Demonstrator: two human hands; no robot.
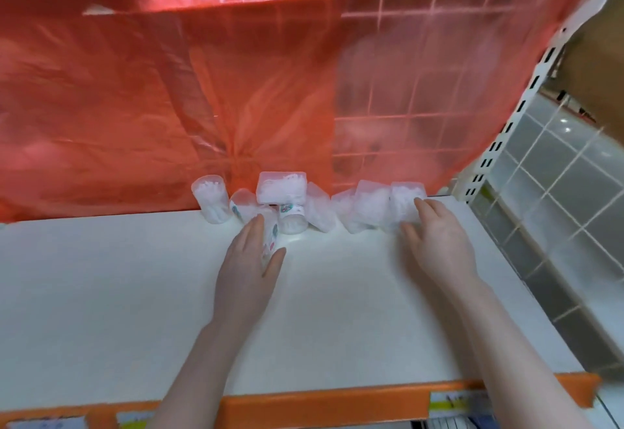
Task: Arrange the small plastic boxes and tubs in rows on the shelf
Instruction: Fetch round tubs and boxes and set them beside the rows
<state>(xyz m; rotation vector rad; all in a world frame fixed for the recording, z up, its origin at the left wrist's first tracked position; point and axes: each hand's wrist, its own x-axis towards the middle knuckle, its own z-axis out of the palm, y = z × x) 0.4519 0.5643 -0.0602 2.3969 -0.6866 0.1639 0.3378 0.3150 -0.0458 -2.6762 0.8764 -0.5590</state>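
Several small clear plastic tubs and boxes of white cotton swabs cluster at the back of the white shelf [135, 293]. A round tub [211, 202] stands at the left. A flat rectangular box [281, 187] lies on top of other tubs. My left hand [248, 270] holds a labelled round tub [271, 236] between thumb and fingers, lying on the shelf. My right hand [439, 243] grips the rightmost box [405, 202], fingers on its front. More boxes [369, 206] lean beside it.
A red translucent plastic sheet [169, 91] hangs behind the tubs over a white wire grid [412, 114]. A slotted white upright [499, 152] stands at the right. The shelf's front edge is an orange strip [337, 401] with price labels. Tiled floor lies to the right.
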